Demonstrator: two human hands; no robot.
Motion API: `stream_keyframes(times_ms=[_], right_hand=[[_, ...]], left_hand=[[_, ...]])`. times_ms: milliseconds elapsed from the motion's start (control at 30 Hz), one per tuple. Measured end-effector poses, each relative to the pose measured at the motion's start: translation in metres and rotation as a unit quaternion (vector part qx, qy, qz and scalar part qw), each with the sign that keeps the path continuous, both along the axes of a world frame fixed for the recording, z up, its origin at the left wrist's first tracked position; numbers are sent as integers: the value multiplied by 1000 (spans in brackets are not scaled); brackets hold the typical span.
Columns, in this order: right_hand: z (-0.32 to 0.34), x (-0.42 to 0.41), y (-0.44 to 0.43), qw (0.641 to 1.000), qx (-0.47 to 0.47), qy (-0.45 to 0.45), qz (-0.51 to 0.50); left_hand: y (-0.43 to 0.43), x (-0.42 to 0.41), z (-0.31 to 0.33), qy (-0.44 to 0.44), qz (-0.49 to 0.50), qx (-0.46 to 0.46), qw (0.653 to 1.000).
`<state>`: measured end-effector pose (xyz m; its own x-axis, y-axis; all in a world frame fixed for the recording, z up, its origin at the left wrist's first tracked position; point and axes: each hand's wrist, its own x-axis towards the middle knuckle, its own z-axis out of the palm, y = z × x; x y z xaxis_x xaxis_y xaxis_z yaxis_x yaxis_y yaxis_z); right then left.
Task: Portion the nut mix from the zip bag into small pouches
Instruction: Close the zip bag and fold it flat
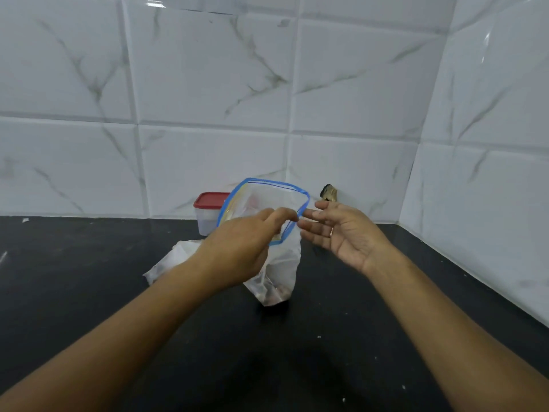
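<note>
- Pinching the near lip of the bag [283,263], the left hand [246,248] has its thumb and forefinger curled onto the blue zip edge [267,182].
- That grip holds the bag upright, with its mouth gaping open just beyond the knuckles.
- Below the grip the clear bag hangs down to the counter [326,352], where its bottom rests.
- Nuts [273,292] lie in a small heap at the bottom of the bag, well under the pinching fingers.
- The right hand [341,233] is empty, its palm turned toward the bag and its fingers straight and spread.
- Its fingertips [306,215] are just beside the rim's right corner, close to the left hand's pinch; whether they touch the plastic cannot be told.
- A ring [331,231] shows on one finger of the right hand.
- Behind the left wrist, a crumpled white plastic [166,263] lies on the counter.
- Beyond the left hand, partly hidden by the bag's rim, stands a tub [206,223] with a red lid [209,200], against the tiled wall [208,114].
- Beyond the right hand's fingertips, a dark hole [328,193] breaks the wall just above the counter.
</note>
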<state>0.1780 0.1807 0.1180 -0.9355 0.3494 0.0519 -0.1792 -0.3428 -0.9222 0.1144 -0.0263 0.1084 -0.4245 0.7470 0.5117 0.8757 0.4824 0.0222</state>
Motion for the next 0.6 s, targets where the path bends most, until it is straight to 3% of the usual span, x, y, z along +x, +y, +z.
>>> stream_keyframes(times_ms=[133, 300, 467, 600], right_hand=[[-21, 6, -9, 984, 174, 2, -41], [-57, 8, -19, 906, 419, -25, -47], [-88, 10, -20, 822, 563, -83, 12], [-99, 9, -21, 805, 585, -97, 25]], left_hand=[[4, -6, 3, -20, -17, 104, 994], [11, -14, 8, 70, 29, 109, 991], [14, -20, 13, 143, 59, 80, 985], [18, -20, 15, 134, 84, 76, 985]])
